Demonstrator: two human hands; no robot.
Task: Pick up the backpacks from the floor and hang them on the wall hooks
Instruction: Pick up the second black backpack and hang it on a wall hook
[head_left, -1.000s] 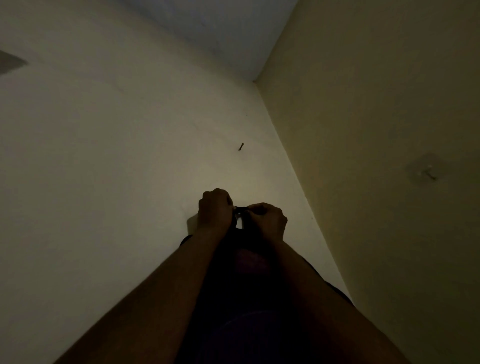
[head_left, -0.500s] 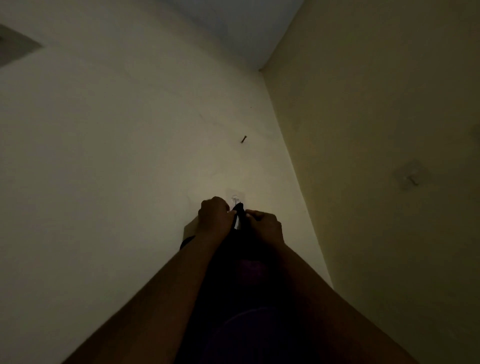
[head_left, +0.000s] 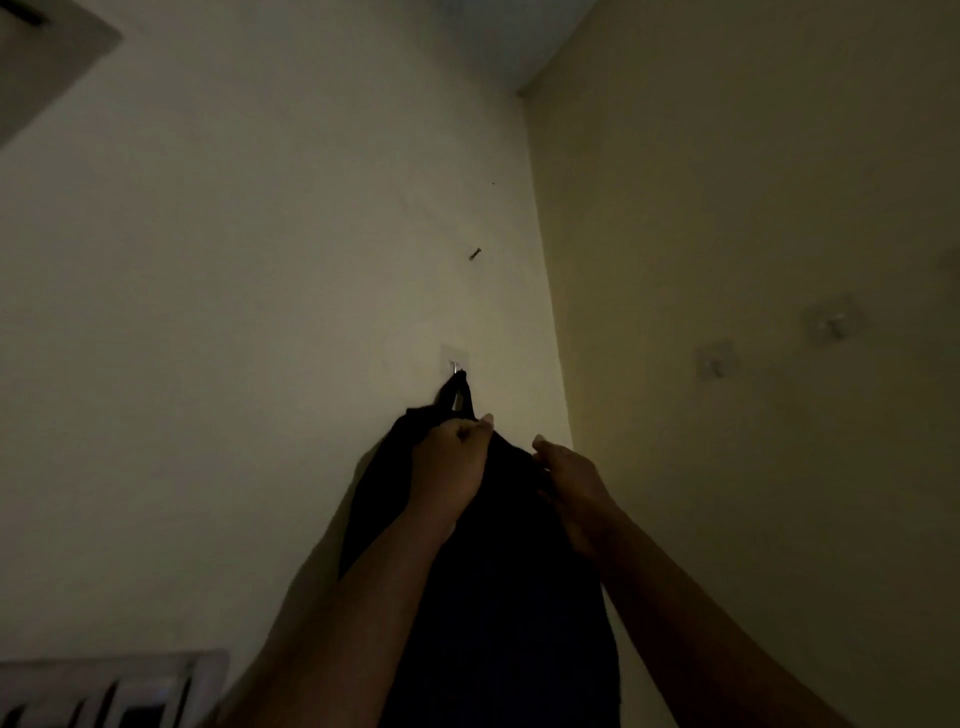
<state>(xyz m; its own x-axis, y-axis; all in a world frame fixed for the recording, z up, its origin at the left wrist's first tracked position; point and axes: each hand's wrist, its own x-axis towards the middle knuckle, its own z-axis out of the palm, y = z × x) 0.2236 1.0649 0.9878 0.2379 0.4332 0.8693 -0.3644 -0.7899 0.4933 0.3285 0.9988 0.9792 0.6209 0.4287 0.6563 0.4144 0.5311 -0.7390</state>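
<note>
The room is dim. A black backpack (head_left: 498, 571) hangs against the pale wall, its top loop caught on a small clear adhesive hook (head_left: 455, 359). My left hand (head_left: 448, 467) is closed on the top left of the bag just below the loop. My right hand (head_left: 571, 483) rests on the bag's upper right edge with fingers curled into the fabric. The lower part of the bag is hidden between my forearms.
A dark screw (head_left: 475, 254) sticks out of the wall above the hook. On the right wall are two more clear hooks, one nearer (head_left: 718, 362) and one farther (head_left: 834, 320). A white framed panel (head_left: 104, 686) sits at bottom left.
My hands have dropped from the loop at the hook down to the bag's top. The loop now sits on the hook, which has come into view above my hands.
</note>
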